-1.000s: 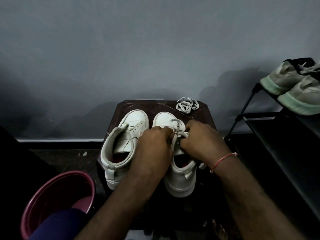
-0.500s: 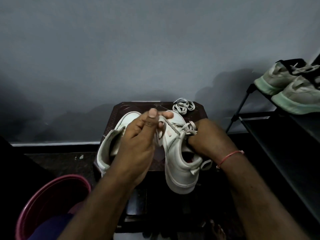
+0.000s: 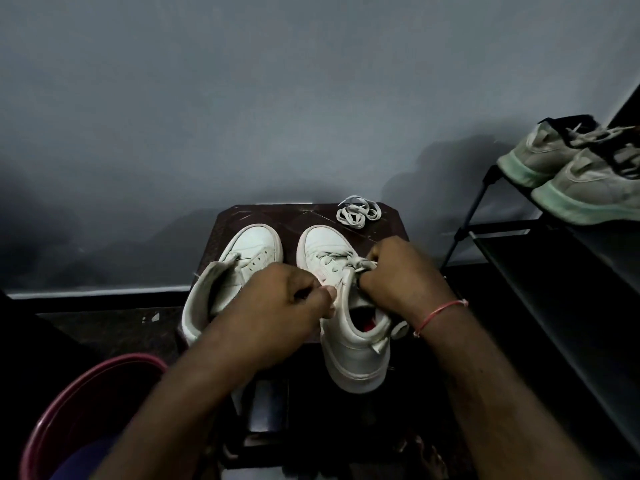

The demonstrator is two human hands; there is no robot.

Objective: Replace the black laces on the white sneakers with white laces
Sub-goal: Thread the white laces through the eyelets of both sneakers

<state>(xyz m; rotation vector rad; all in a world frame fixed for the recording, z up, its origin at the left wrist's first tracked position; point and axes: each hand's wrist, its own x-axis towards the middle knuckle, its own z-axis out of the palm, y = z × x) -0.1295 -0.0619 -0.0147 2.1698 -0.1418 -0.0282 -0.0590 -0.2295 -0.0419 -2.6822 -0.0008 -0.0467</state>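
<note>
- My left hand (image 3: 284, 301) has its fingers curled in, and the thumb and forefinger pinch the left edge of the opening of the white leather high-top sneaker (image 3: 349, 351). I cannot tell whether a lace end also lies in that pinch.
- My right hand (image 3: 398, 275) is curled over the right side of the same shoe. Its fingers grip the bunched end of the flat white lace (image 3: 360, 263) at the top of the lacing.
- That lace crosses the front eyelets of this sneaker. The toe points at the wall, and the heel comes toward me, past the near edge of the dark brown stool (image 3: 298, 216).
- The second white sneaker (image 3: 254, 244) stands just to the left on the stool, toe to the wall. Its tongue is folded up, and my left forearm covers its heel.
- A coiled spare white lace (image 3: 358, 214) lies at the stool's far right corner, apart from both shoes.
- A thin red thread band (image 3: 440, 313) circles my right wrist.
- A maroon plastic tub (image 3: 79, 403) sits low on my left.
- On my right, a black metal shoe rack (image 3: 485, 230) holds a pair of grey sneakers with pale green soles (image 3: 581, 181) on its top shelf.
</note>
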